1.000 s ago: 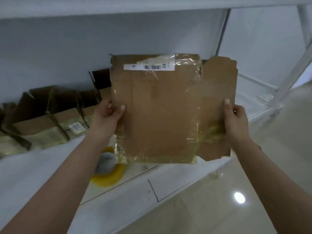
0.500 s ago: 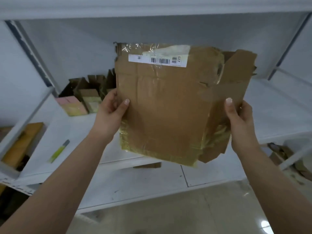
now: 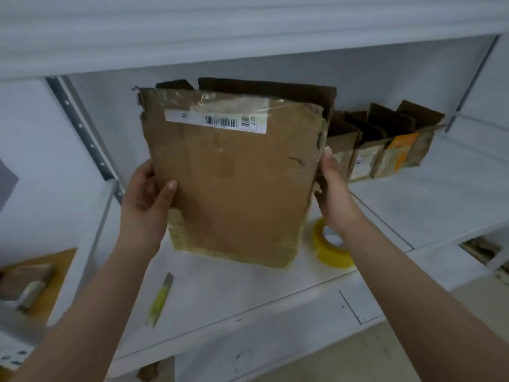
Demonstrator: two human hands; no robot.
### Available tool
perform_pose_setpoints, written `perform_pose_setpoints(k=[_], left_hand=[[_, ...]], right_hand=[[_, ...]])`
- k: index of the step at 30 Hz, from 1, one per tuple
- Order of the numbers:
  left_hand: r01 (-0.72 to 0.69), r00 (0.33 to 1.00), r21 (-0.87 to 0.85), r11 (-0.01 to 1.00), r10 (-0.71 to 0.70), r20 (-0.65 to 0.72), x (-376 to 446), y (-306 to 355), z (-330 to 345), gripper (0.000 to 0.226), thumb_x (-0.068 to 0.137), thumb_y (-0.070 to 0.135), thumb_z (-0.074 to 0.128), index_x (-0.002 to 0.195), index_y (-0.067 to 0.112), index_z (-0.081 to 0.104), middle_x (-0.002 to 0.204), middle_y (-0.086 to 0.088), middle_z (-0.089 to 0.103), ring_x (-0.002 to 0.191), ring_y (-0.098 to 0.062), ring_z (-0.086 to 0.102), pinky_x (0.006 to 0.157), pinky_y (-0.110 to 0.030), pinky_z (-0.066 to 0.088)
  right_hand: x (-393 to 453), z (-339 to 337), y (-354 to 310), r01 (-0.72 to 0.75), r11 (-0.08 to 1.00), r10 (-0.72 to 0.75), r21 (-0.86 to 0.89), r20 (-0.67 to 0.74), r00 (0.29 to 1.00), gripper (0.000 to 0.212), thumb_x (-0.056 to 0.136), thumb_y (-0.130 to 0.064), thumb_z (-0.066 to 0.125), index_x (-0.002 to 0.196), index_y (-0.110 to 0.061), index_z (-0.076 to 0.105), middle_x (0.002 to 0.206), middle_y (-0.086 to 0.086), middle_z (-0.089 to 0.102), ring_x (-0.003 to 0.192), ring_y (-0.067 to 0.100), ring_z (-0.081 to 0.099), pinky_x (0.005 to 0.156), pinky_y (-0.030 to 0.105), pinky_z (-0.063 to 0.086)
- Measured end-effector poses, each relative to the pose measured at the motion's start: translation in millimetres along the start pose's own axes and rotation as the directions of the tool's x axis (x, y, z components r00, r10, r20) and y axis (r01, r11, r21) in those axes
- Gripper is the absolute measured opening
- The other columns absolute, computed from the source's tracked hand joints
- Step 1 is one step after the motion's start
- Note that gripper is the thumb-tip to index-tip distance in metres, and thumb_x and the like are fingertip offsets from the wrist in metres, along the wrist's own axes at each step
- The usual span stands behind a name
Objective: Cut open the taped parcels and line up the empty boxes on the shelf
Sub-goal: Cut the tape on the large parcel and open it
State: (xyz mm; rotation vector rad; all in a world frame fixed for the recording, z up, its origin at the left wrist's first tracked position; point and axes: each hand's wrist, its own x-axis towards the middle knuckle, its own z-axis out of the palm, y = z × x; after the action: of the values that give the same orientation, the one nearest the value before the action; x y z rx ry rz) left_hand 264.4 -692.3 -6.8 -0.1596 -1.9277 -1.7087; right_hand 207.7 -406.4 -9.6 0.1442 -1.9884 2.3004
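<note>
A brown cardboard box (image 3: 234, 183) with a white barcode label and clear tape stands upright over the white shelf (image 3: 220, 293), its top flaps open. My left hand (image 3: 148, 199) grips its left edge, thumb across the front. My right hand (image 3: 330, 191) holds the right edge. Whether the box's bottom touches the shelf I cannot tell. A row of opened cardboard boxes (image 3: 380, 144) stands on the shelf to the right, behind my right hand.
A yellow utility knife (image 3: 161, 299) lies on the shelf near its front edge. A roll of yellowish tape (image 3: 330, 244) lies under my right wrist. A metal upright (image 3: 82, 128) bounds the shelf on the left. More parcels (image 3: 24, 282) sit lower left.
The view swung left, so the row of boxes now lies on the right. The held box's side flap has folded back and the box stands squarer, closer to the shelf.
</note>
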Motion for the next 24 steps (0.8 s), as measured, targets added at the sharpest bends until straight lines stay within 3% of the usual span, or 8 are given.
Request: perform_pose_setpoints(k=[4,7,12,15,17,20,22,24], left_hand=[[-0.005,0.999,-0.016,1.000,0.006,0.052,6.8,-18.1,-16.0,0.040,0.095,0.010,0.060,0.125,0.034,0.052,0.125,-0.008,0.064,0.115,-0.018,0.062,0.093,-0.028,0.052],[0.038,0.997,0.045,0.998,-0.041,0.063,-4.8,-35.9,-9.7,0.046,0.089,0.024,0.062,0.133,0.029,0.048,0.126,0.002,0.062,0.113,-0.013,0.061,0.090,-0.025,0.052],[0.156,0.980,0.075,0.985,-0.164,0.112,-27.4,-55.5,6.3,0.053,0.088,0.039,0.065,0.134,0.033,0.040,0.124,0.019,0.057,0.107,0.002,0.059,0.083,-0.019,0.052],[0.237,0.961,0.023,0.971,-0.238,0.138,-33.7,-60.0,5.6,0.051,0.084,0.043,0.072,0.126,0.039,0.043,0.116,0.022,0.060,0.106,0.001,0.060,0.085,-0.024,0.054],[0.274,0.951,-0.048,0.960,-0.263,0.164,-35.9,-64.3,0.2,0.050,0.081,0.046,0.073,0.123,0.035,0.047,0.115,0.019,0.063,0.109,-0.006,0.061,0.086,-0.032,0.054],[0.327,0.942,-0.201,0.923,-0.301,0.151,-32.6,-61.6,-6.5,0.033,0.080,0.039,0.055,0.112,0.029,0.054,0.106,0.015,0.067,0.107,-0.017,0.062,0.082,-0.035,0.050],[0.337,0.941,-0.306,0.890,-0.319,0.110,-23.0,-51.0,-6.5,0.028,0.082,0.037,0.046,0.106,0.027,0.056,0.097,0.014,0.069,0.097,-0.014,0.064,0.080,-0.035,0.048],[0.299,0.953,-0.350,0.888,-0.295,0.066,-11.4,-37.0,-3.8,0.030,0.083,0.039,0.044,0.107,0.026,0.057,0.096,0.012,0.069,0.093,-0.009,0.066,0.081,-0.034,0.049]], right_hand=[[6.0,14.8,24.9,-0.067,0.995,0.070,0.073,-0.037,0.997,0.057,0.096,-0.064,0.037,0.140,-0.031,0.050,0.138,-0.005,0.057,0.131,0.014,0.050,0.115,0.042,0.034],[7.6,12.4,36.5,-0.141,0.980,0.155,0.138,-0.098,0.983,0.052,0.102,-0.054,0.033,0.135,-0.023,0.058,0.132,0.003,0.064,0.127,0.023,0.055,0.114,0.049,0.036],[10.1,-7.1,55.3,-0.200,0.963,0.225,0.179,-0.130,0.966,0.041,0.106,-0.039,0.028,0.104,-0.023,0.065,0.083,-0.005,0.077,0.078,0.012,0.073,0.069,0.030,0.057],[8.0,-13.7,65.2,-0.251,0.947,0.274,0.202,-0.099,0.956,0.040,0.104,-0.039,0.030,0.103,-0.020,0.066,0.077,-0.003,0.075,0.076,0.014,0.070,0.066,0.029,0.054],[8.2,-17.4,68.0,-0.287,0.932,0.310,0.221,-0.076,0.948,0.041,0.103,-0.041,0.031,0.105,-0.021,0.067,0.086,-0.001,0.077,0.086,0.018,0.069,0.075,0.035,0.053],[2.3,-14.7,58.4,-0.255,0.956,0.266,0.149,-0.062,0.962,0.040,0.102,-0.046,0.033,0.110,-0.022,0.065,0.091,-0.006,0.076,0.094,0.015,0.068,0.069,0.027,0.056],[-0.7,-12.3,44.5,-0.205,0.972,0.212,0.114,-0.054,0.976,0.066,0.085,-0.068,0.050,0.130,-0.021,0.058,0.116,-0.005,0.071,0.118,0.018,0.059,0.091,0.028,0.053],[-0.5,-14.3,36.9,-0.154,0.983,0.155,0.099,-0.006,0.988,0.098,0.069,-0.083,0.059,0.145,-0.023,0.046,0.142,0.001,0.055,0.134,0.022,0.047,0.114,0.044,0.034]])
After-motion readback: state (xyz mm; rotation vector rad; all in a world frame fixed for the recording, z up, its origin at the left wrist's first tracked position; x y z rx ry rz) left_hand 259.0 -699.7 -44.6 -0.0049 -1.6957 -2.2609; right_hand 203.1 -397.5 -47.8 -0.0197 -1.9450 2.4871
